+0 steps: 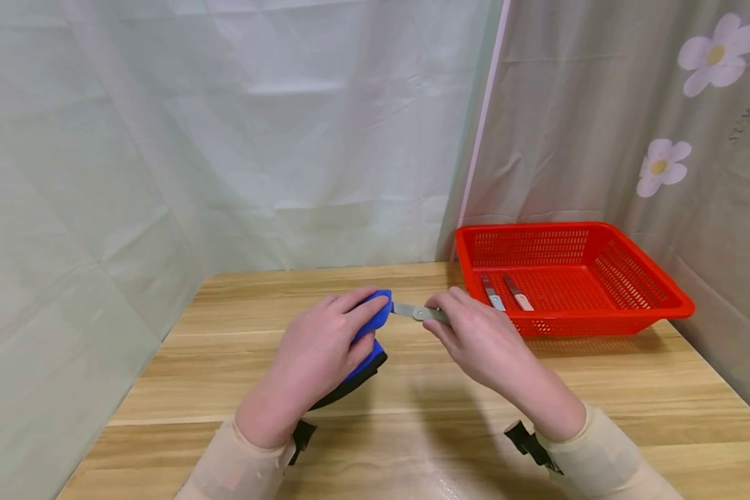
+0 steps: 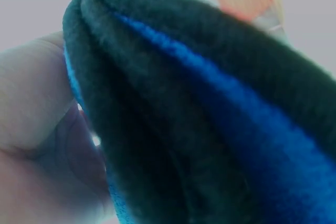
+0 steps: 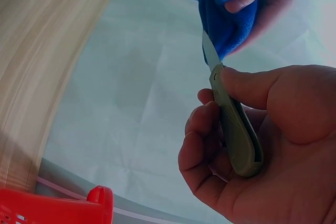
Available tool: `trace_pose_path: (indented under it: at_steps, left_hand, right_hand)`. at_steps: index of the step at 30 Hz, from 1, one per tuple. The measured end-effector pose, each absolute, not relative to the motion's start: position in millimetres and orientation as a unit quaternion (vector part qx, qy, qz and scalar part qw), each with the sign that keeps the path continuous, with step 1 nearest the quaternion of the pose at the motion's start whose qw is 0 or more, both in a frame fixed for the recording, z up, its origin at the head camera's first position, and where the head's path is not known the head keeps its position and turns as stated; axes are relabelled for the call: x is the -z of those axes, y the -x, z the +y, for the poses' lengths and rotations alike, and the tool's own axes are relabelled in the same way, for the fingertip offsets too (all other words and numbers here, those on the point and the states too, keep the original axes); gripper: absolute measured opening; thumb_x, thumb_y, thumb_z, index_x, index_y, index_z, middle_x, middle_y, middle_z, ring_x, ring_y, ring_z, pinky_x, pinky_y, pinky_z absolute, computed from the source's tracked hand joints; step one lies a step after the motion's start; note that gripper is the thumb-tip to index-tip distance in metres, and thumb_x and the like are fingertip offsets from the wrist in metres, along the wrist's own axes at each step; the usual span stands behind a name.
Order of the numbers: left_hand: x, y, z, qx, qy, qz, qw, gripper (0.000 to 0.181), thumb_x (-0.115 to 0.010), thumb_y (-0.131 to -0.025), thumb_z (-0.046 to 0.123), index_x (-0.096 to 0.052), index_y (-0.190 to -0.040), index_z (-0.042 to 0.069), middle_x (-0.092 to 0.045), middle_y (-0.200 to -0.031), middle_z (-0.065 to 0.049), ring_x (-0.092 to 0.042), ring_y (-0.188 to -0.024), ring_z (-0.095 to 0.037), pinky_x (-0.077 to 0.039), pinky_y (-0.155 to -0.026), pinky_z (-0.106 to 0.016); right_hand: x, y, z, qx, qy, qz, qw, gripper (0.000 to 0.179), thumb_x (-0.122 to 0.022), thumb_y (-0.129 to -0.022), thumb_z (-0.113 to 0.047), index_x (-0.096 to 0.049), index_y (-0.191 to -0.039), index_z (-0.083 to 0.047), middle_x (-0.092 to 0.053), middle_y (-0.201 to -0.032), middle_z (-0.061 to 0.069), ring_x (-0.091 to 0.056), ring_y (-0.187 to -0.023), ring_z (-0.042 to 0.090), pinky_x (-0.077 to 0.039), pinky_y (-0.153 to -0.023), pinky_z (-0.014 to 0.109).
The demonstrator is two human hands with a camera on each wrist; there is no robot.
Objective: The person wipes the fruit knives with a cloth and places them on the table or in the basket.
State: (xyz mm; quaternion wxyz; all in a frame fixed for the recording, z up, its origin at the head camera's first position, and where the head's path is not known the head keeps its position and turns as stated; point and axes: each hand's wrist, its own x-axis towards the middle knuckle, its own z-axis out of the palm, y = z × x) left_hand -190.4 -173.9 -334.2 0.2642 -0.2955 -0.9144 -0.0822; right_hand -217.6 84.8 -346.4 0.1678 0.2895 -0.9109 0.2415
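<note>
My left hand (image 1: 325,333) grips a folded blue cloth (image 1: 370,321) with a black edge, held above the wooden table. In the left wrist view the folds of the cloth (image 2: 210,93) fill most of the picture. My right hand (image 1: 475,337) holds a folding knife (image 3: 236,129) by its grey-green handle, fingers curled round it and thumb along its side. The blade (image 1: 403,310) is out and points left, its tip right at the cloth. In the right wrist view the blade overlaps the blue cloth (image 3: 228,24).
A red plastic basket (image 1: 600,323) stands at the right back of the wooden table (image 1: 225,361). In it lie a folding knife with a light blue handle (image 1: 496,301) and one with a pink handle (image 1: 523,301). Behind the table hangs a pale curtain (image 1: 325,139).
</note>
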Motion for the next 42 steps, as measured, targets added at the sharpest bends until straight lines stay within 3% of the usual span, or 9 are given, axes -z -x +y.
trace_pose_path:
  at_steps: [19,28,35,42]
  left_hand:
    - [332,199,-191,0.091,0.258,-0.928,0.254,0.048,-0.08,-0.099,0.015,-0.074,-0.146,0.011,-0.069,-0.148,-0.013,-0.074,-0.117,-0.037,-0.066,-0.083,-0.049]
    - [341,202,-195,0.089,0.248,-0.937,0.227,0.045,-0.078,-0.099,0.014,-0.075,-0.144,0.01,-0.069,-0.147,-0.013,-0.071,-0.124,-0.037,-0.064,-0.09,-0.052]
    - [352,197,-200,0.078,0.238,-0.947,0.199,0.045,-0.079,-0.099,0.016,-0.075,-0.144,0.012,-0.069,-0.148,-0.014,-0.071,-0.125,-0.038,-0.063,-0.094,-0.053]
    - [357,197,-199,0.068,0.244,-0.951,0.176,0.046,-0.079,-0.1,0.018,-0.074,-0.146,0.013,-0.068,-0.15,-0.012,-0.071,-0.123,-0.037,-0.063,-0.094,-0.052]
  right_hand:
    - [344,220,90,-0.245,-0.271,-0.918,0.156,0.02,-0.083,-0.101,-0.019,-0.073,-0.117,-0.012,-0.064,-0.1,-0.002,-0.055,-0.075,0.012,-0.049,-0.061,0.031]
    - [341,222,103,-0.231,-0.249,-0.927,0.157,0.023,-0.084,-0.101,-0.019,-0.074,-0.12,-0.012,-0.064,-0.1,-0.001,-0.056,-0.075,0.014,-0.048,-0.066,0.035]
    - [331,233,129,-0.212,-0.23,-0.933,0.179,0.017,-0.081,-0.102,-0.017,-0.074,-0.116,-0.01,-0.059,-0.104,0.009,-0.057,-0.077,0.02,-0.05,-0.058,0.036]
    - [323,251,158,-0.179,-0.203,-0.944,0.187,0.019,-0.082,-0.101,-0.017,-0.073,-0.113,-0.006,-0.058,-0.098,0.012,-0.053,-0.085,0.028,-0.049,-0.06,0.04]
